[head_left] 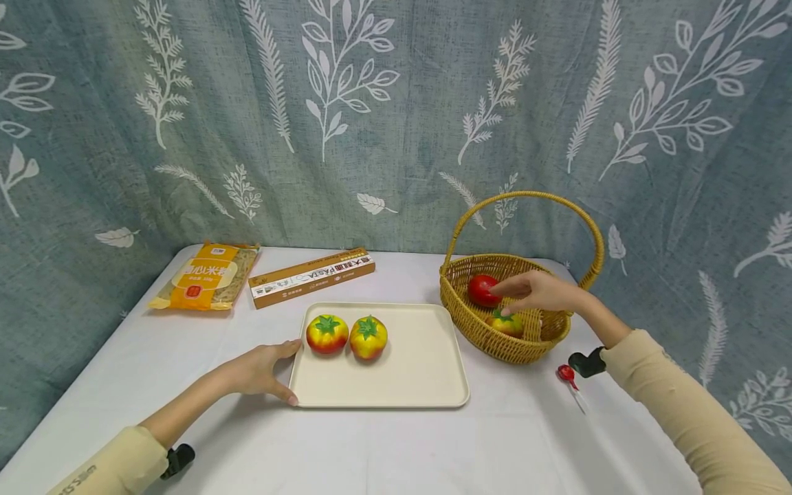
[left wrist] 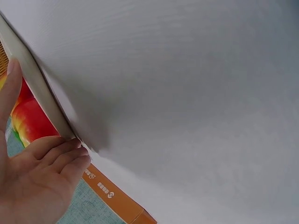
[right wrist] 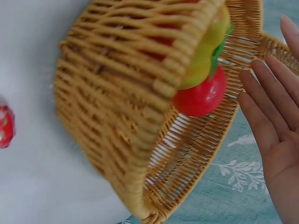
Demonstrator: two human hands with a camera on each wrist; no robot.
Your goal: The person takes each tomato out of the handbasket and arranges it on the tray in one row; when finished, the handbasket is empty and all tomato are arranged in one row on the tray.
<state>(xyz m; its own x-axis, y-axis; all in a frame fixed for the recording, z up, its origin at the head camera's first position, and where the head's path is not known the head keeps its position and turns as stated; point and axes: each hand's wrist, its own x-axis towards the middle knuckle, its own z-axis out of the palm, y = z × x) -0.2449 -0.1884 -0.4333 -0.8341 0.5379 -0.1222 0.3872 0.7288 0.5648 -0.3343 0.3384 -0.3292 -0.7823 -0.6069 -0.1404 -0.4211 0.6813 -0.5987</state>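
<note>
currently the tray [head_left: 433,385] edge is steadied by the left hand [head_left: 260,370], fingers straight. the right hand [head_left: 541,292], fingers spread, is held over the red tomato [head_left: 482,290] in the basket [head_left: 495,340]; the fruit should be enclosed fully before lifting.

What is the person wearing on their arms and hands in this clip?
Both arms wear beige long sleeves, pushed up the forearm. The left sleeve carries small dark lettering near the cuff. A small black device sits at each wrist, left and right. The left hand and right hand are bare: no gloves or rings visible.
</note>
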